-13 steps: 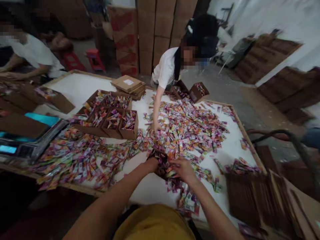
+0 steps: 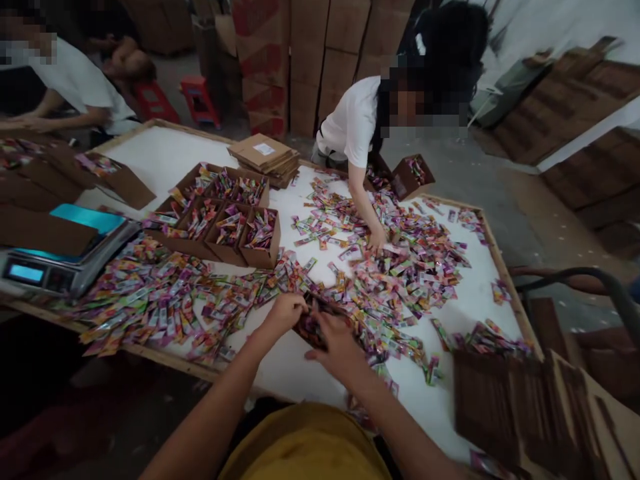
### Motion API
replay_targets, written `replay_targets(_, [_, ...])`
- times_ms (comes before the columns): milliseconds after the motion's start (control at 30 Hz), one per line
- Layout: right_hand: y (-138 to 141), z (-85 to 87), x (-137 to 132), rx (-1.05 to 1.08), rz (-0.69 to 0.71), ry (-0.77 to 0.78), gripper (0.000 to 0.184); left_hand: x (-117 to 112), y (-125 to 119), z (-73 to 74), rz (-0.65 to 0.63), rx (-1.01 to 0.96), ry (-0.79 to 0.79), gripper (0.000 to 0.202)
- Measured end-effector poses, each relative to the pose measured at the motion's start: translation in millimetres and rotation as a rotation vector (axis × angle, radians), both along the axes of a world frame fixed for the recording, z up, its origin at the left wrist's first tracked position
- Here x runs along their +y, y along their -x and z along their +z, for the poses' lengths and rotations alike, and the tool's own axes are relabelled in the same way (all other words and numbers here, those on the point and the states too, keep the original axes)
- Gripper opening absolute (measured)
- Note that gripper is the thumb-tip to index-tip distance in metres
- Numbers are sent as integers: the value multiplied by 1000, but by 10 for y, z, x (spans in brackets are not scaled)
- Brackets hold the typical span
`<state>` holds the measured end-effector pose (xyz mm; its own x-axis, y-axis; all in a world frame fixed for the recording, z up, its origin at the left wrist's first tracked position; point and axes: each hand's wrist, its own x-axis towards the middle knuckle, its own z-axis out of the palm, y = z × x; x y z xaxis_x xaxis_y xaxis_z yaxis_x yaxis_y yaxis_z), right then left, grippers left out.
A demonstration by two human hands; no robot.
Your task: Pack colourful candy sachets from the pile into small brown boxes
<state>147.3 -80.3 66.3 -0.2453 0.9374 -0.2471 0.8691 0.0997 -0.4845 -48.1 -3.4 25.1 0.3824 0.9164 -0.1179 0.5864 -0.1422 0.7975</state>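
A small open cardboard box point(image 2: 304, 327) with colourful sachets in it is tilted on the white table in front of me. My left hand point(image 2: 286, 315) is closed on the box's left rim. Over the box's opening lies my right hand point(image 2: 337, 347), fingers stretched out and thumb apart, touching the box or the sachets; the fingertips are partly hidden. Loose sachets point(image 2: 415, 273) are heaped beyond and to the right of the box. Another spread of sachets point(image 2: 165, 300) covers the table on the left.
Filled cardboard boxes point(image 2: 260, 243) stand left of centre, near a digital scale point(image 2: 70, 260). Behind them lie flattened cartons point(image 2: 263, 153). Across the table, a co-worker's hand point(image 2: 377, 239) touches the heap. Folded cardboard point(image 2: 495, 400) stands at right.
My right hand has moved from the box's right side to over its opening. The co-worker's arm has swept right across the heap, leaving more white tabletop showing. The view has shifted slightly.
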Motion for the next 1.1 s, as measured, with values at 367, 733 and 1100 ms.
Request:
replay_targets(367, [-242,-776,-83,58,27,116,55,-176,8,-540,564,-376,746,75])
replay_targets(733, [-717,-897,-302,124,287,-275,36,-697,-71,-1197,594,-1122,1140,74])
replay_targets(1100, [2825,3,796,1,927,-271,25,-1466,2523,-844,1434,-1219,445,48])
